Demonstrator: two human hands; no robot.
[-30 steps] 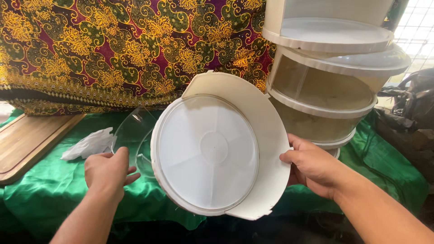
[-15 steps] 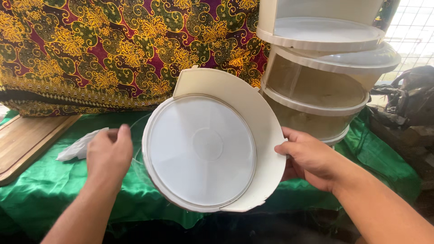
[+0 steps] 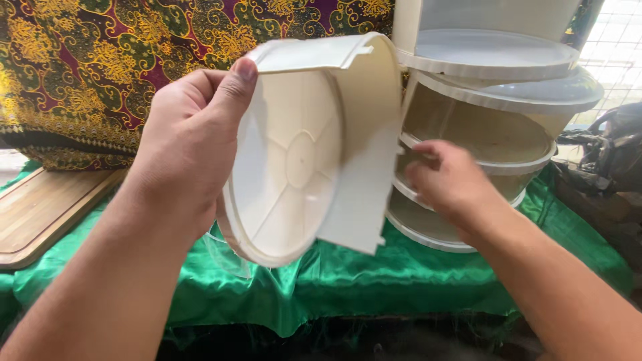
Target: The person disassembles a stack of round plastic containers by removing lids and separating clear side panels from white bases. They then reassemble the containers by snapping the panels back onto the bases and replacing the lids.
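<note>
The left hand (image 3: 190, 144) is gripping the cream round tray section (image 3: 301, 157) by its upper rim, thumb hooked over the top edge, fingers hidden behind the curved back wall. It is holding the piece up on edge in front of the camera, so the flat ribbed disc is facing left and toward the viewer, and the tall curved wall is hanging down on the right side.

The right hand (image 3: 451, 180) is hovering just to the right of that wall, fingers curled loosely and closed on nothing, knuckles pointing at the stacked tiered container (image 3: 498, 100). Whether its fingertips are touching the tray's wall cannot be told.

So the held section is lying left of the stack and close beside it, with the right hand sitting between the two; the left hand alone is carrying the weight.

Below, a green satin cloth (image 3: 374, 284) is covering the table, a wooden board (image 3: 47, 214) is lying at the far left, and a patterned fabric (image 3: 107, 60) is hanging behind.
</note>
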